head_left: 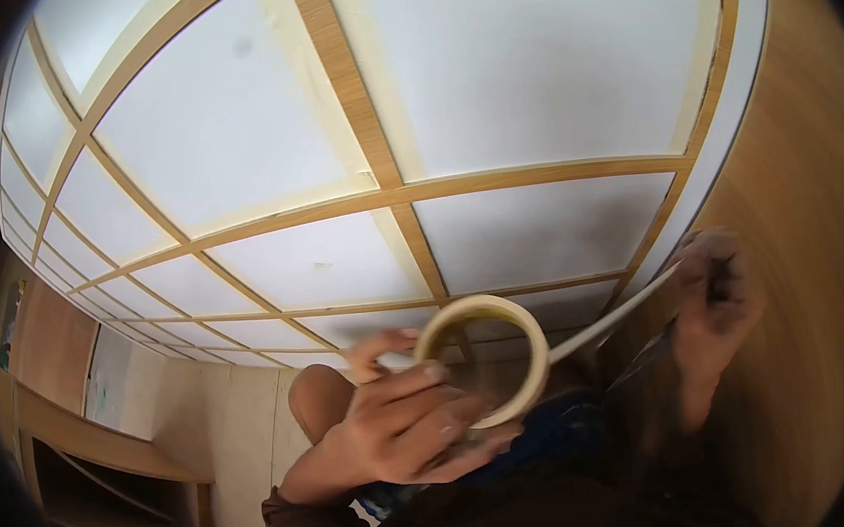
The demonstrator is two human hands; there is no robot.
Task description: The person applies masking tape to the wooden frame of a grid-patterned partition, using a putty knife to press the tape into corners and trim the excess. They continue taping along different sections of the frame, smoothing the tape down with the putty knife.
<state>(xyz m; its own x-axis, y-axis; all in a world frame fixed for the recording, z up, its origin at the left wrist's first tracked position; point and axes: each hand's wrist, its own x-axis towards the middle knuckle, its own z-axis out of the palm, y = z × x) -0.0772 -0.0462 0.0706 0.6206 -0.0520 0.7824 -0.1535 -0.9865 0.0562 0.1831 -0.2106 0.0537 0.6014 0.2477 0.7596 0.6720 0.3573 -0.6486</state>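
A roll of pale masking tape (538,379) is held in my left hand (416,420), whose fingers wrap round the ring's left and lower side. From the roll a strip of tape (613,319) stretches up and right to my right hand (717,283), where the fingers close on its end. A thin, dark, blurred object points down and left below my right hand; I cannot make out what it is. Behind both hands stands a white panel (545,62) with a wooden grid (346,79). Yellowish tape strips line several of the grid's edges.
A wooden surface (796,181) runs down the right side. At the lower left is a wooden furniture piece (116,441) with a dark opening, beside the pale floor (231,431). My bare knee (319,401) shows below the panel.
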